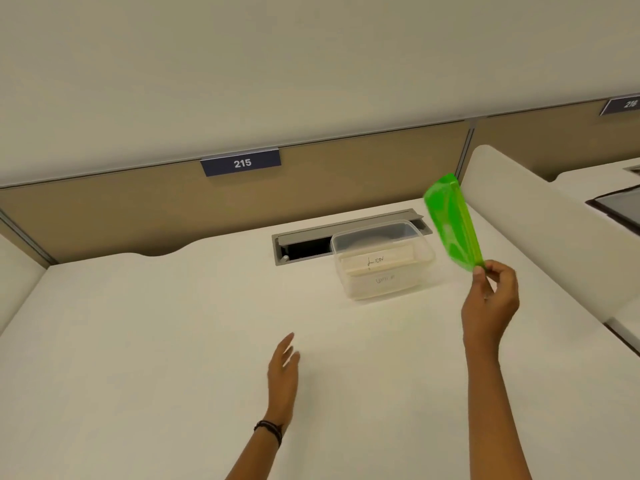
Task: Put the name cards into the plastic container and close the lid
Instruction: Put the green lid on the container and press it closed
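Holding green lid (452, 221) w/ right hand (490, 306); card (375, 261) reads "LION".

The left forearm (254, 459) and right forearm (497, 410) were left uncovered. Thin black cords (269, 432) were worn round the wrist below the left grip (284, 370), toward six o'clock.

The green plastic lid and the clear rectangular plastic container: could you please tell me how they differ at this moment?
The translucent green plastic lid is coloured; the clear rectangular plastic container is colourless. The lid is tilted in the air, pinched by the right hand; the container sits flat on the white desk. Both are see-through plastic.
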The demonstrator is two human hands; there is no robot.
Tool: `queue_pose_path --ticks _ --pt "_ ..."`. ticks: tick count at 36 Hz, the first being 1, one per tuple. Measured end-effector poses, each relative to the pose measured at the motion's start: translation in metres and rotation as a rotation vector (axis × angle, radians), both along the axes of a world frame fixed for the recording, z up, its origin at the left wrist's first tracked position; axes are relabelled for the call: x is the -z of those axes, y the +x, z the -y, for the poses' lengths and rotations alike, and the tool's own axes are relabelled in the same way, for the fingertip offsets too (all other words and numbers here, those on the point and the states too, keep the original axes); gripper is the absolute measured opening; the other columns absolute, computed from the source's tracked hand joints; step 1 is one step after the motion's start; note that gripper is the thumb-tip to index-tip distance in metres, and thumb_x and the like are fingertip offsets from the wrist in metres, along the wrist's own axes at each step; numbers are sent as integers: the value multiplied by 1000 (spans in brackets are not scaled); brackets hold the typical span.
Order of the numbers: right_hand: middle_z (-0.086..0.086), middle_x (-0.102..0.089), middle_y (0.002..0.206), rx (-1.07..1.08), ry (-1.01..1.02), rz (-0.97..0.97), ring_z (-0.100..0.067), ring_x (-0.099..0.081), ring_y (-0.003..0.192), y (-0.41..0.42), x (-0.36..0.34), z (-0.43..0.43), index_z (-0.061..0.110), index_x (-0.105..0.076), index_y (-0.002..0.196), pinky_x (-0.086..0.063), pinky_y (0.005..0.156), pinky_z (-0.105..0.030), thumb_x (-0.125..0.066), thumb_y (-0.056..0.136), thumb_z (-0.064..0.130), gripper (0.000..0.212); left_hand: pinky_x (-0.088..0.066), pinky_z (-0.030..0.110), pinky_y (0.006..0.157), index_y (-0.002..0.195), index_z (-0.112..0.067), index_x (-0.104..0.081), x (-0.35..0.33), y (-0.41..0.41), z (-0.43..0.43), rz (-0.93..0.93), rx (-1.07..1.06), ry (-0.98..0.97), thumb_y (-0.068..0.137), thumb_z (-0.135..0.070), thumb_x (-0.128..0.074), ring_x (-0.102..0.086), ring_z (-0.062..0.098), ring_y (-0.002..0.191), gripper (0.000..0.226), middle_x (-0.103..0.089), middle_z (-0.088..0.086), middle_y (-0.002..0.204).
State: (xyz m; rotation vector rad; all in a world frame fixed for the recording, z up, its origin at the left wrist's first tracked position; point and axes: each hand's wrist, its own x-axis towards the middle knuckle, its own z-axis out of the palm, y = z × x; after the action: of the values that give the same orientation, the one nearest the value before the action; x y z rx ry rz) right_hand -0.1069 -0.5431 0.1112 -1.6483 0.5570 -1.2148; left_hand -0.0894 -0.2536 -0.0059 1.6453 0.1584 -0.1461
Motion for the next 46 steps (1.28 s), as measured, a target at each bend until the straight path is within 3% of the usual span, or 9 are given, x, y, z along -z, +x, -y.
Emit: queue_pose_path --ticks 2,5,9,13,21,25,33,38,46 --pt "12 -57 88 -101 75 38 14 -56 85 2 -9 -4 15 -55 94 -46 75 -1 -50 92 4 12 -36 26 99 130 -20 -50 -13 3 10 2 31 -52 96 -10 -48 -49 11 122 36 -49 -5 137" --pt "19 -68 80 -269 222 87 7 -63 83 5 -17 -8 30 -54 84 -51 79 -7 -49 94 7 26 -38 25 99 131 -22 -49 -31 8 25 5 75 -89 96 -12 -48 -50 12 123 36 -50 -6 137" --pt "15 -74 77 -472 372 170 2 -67 79 7 -21 -14 22 -56 86 -56 82 -16 -44 96 3 25 -37 34 110 136 -24 -43 -45 11 41 -3 127 -131 96 -15 -48 -47 13 127 40 -48 -4 139" --pt "9 -75 79 -594 470 164 -2 -68 80 10 -18 -21 17 -58 87 -58 80 -22 -40 97 4 24 -38 35 108 140 -25 -37 -50 12 55 -63 128 -230 96 -19 -50 -50 15 124 47 -48 -1 138" --pt "5 -77 80 -745 639 80 -3 -70 77 17 -1 -20 12 -58 88 -60 74 -22 -38 97 4 24 -35 34 112 146 -31 -20 -57 18 66 -59 170 -240 95 -31 -52 -43 10 130 60 -38 -11 141" --pt "3 -77 82 -777 697 38 -6 -71 78 21 12 -13 10 -59 88 -60 75 -25 -37 97 4 24 -40 30 104 145 -27 -24 -52 24 62 -70 106 -223 94 -25 -54 -48 13 126 59 -46 -5 136" --pt "0 -77 82 -775 734 -57 -9 -71 74 24 33 -4 8 -59 90 -60 70 -24 -38 97 2 23 -48 25 83 128 -27 -41 -28 24 63 -97 30 -143 95 -18 -51 -62 12 102 35 -65 4 110" --pt "2 -77 79 -701 733 -84 -6 -72 74 26 42 9 10 -61 92 -60 69 -22 -41 96 1 23 -46 28 87 124 -15 -52 -15 23 70 -46 -5 21 96 -17 -49 -57 21 108 28 -59 4 117" --pt "8 -76 72 -565 719 -81 -1 -71 69 39 50 30 14 -62 94 -60 65 -19 -41 96 0 25 -46 42 101 120 -13 -52 -12 41 94 -72 -42 -43 93 -13 -54 -58 22 111 27 -61 10 122"
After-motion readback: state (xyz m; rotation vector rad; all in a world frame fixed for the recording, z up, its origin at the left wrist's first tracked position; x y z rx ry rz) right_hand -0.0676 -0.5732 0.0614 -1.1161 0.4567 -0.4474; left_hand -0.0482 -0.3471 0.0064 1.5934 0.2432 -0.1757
